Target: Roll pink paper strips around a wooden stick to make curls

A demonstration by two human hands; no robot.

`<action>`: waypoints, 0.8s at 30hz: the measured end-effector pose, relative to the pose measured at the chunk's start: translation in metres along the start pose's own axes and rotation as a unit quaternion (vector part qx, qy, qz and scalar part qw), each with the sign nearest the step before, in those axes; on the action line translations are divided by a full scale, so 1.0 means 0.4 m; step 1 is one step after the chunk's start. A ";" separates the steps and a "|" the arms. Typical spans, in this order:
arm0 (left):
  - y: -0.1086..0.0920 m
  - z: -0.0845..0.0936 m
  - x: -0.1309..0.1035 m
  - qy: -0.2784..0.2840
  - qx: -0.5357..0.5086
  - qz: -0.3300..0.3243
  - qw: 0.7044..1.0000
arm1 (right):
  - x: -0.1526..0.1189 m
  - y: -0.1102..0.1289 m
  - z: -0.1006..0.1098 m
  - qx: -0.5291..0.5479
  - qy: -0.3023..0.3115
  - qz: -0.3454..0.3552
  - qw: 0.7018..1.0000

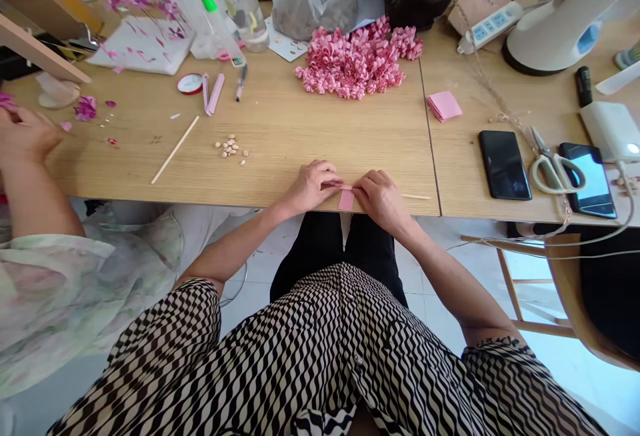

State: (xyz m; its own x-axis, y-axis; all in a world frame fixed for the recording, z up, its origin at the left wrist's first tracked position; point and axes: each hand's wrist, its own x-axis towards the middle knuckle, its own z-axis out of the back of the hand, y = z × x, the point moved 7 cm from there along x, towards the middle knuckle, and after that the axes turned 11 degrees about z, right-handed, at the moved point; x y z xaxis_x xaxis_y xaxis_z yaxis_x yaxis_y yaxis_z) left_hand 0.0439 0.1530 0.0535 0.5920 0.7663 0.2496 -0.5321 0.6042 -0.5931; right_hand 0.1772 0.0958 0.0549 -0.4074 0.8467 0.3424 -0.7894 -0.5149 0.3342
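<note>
Wooden tabletop [280, 116] gives support | left hand [314, 187] and right hand [383, 200] pinch pink paper [346, 201] between them, likely keeping it snug against thin stick [418, 197] | stick juts beyond right hand

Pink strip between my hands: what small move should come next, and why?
Perhaps roll the thin stick slightly with the left hand and right hand: the pink strip meets their fingertips at its top, but looks flat and unrolled below.
</note>
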 end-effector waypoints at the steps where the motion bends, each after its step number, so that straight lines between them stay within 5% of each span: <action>1: 0.006 0.003 0.012 -0.001 -0.018 0.004 1.000 | 0.009 -0.005 0.001 -0.008 0.001 0.001 1.000; 8: 0.069 0.001 0.131 0.056 -0.126 0.060 0.989 | 0.115 -0.095 -0.010 -0.050 0.002 0.019 0.999; 12: 0.101 0.000 0.183 0.036 -0.133 0.072 0.988 | 0.176 -0.149 -0.022 -0.043 0.014 0.032 0.998; 24: 0.102 0.024 0.180 -0.011 -0.115 0.019 0.993 | 0.204 -0.163 -0.021 0.025 -0.025 0.084 0.996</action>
State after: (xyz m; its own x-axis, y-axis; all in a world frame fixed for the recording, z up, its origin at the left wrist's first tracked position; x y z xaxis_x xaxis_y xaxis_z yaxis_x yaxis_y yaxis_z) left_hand 0.0590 0.2350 0.0544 0.5594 0.7935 0.2396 -0.3992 0.5113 -0.7611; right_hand 0.1916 0.1995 0.0536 -0.5079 0.7408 0.4396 -0.6877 -0.6560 0.3110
